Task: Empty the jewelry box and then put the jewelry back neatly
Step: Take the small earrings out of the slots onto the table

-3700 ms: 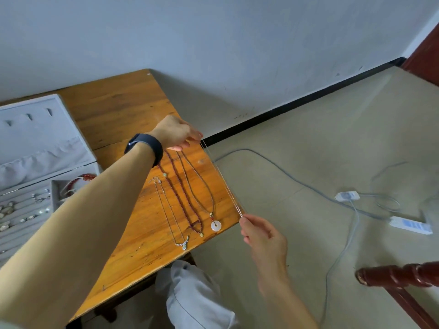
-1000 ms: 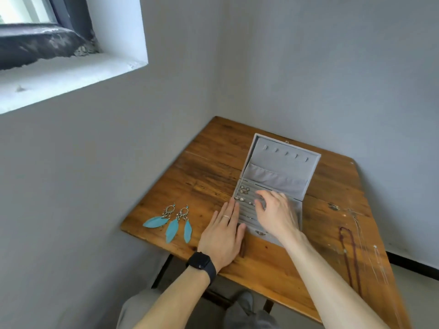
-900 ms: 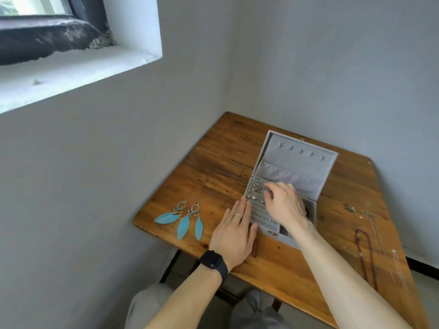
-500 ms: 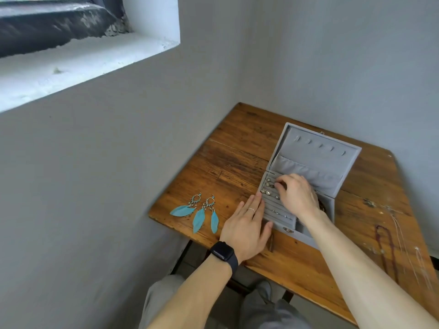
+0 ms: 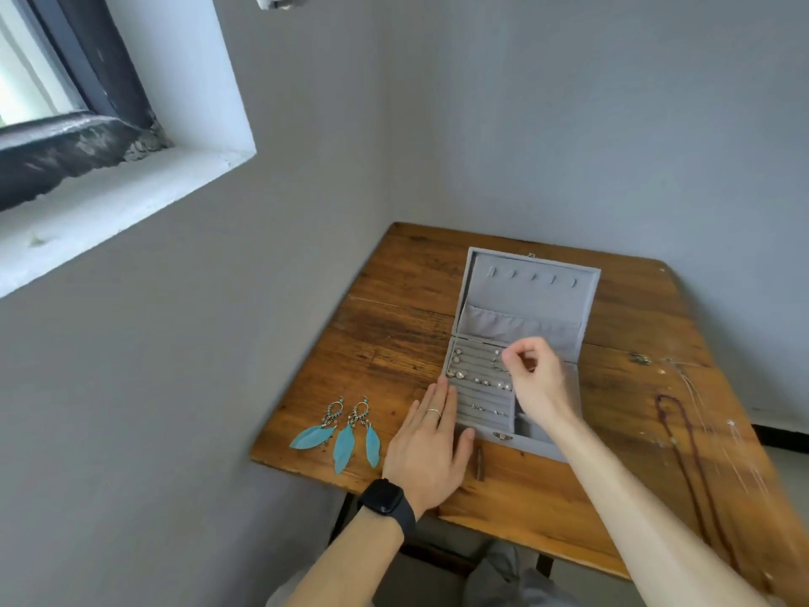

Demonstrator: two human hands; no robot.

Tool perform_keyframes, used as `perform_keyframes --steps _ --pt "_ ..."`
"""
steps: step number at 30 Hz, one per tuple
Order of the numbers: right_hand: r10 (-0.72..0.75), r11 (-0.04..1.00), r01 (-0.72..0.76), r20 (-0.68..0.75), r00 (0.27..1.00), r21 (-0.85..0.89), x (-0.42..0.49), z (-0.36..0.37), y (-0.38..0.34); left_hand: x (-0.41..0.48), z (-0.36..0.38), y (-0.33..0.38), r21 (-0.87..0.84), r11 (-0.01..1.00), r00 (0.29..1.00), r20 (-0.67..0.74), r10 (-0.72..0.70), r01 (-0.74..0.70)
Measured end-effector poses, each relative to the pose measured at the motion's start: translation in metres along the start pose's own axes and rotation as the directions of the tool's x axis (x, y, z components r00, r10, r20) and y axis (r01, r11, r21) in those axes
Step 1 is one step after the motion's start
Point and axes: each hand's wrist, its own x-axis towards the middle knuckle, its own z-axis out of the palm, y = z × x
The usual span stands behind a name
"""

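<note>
Sits at a wooden table [image 5: 569, 497] set in a grey-walled corner, grey trousers [image 5: 516, 580] showing below its front edge. Rests the left hand [image 5: 431, 449] flat on the tabletop, fingers straight and close together, their tips against the left side of the grey jewelry box [image 5: 486, 433] near its front corner. Wears a thin ring [image 5: 433, 412] on that hand and a black smartwatch [image 5: 385, 503] on the wrist. Holds the right hand [image 5: 540, 383] over the base of the box, above the far ring rolls, fingers curled, thumb and forefinger tips brought together. Cannot tell whether anything small sits between them.

Has the box open at mid-table, lid [image 5: 525, 295] leaning back, with a row of small hooks [image 5: 534, 277] along the top of its lining and a gathered pocket [image 5: 516, 326] below. Shows small studs and rings [image 5: 477, 382] tucked into the grey rolls on the left part of the base.

Left of the left hand, near the table's front left corner: a pair of turquoise feather earrings [image 5: 346, 431], side by side, apart from the box. On the table's right side, well apart from the box: a dark red bead necklace [image 5: 683, 435] stretched toward the front edge, with thin pale chains [image 5: 718, 440] beside it, too blurred to count. Just in front of the box, by the left thumb: a small dark brown piece [image 5: 480, 464], too small to identify. Up at the left: a dark-framed window [image 5: 35, 72] over a white sill [image 5: 131, 190].
</note>
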Motion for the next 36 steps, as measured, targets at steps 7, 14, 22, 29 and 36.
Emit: perform_keyframes --steps 7,14,22,29,36 --pt "-0.137 0.990 0.139 -0.182 0.974 -0.002 -0.080 -0.022 0.051 0.054 -0.028 -0.001 0.024 0.999 0.996 -0.086 -0.025 0.027" --pt "-0.365 0.907 0.307 -0.173 0.915 -0.290 -0.096 -0.007 0.062 0.124 -0.031 0.008 0.386 0.912 0.988 0.015 -0.152 0.135" --pt "-0.346 0.913 0.293 -0.161 0.924 -0.284 -0.096 -0.006 0.067 0.139 -0.035 0.019 0.354 0.919 0.981 0.025 -0.194 0.173" --pt "-0.365 0.910 0.312 -0.173 0.915 -0.272 -0.095 -0.007 0.071 0.140 -0.047 0.026 0.087 0.956 0.952 0.107 -0.287 0.279" --pt "-0.274 0.962 0.265 -0.184 0.944 -0.069 -0.100 -0.019 0.056 0.066 -0.061 0.004 -0.491 0.835 0.959 0.001 -0.283 0.247"
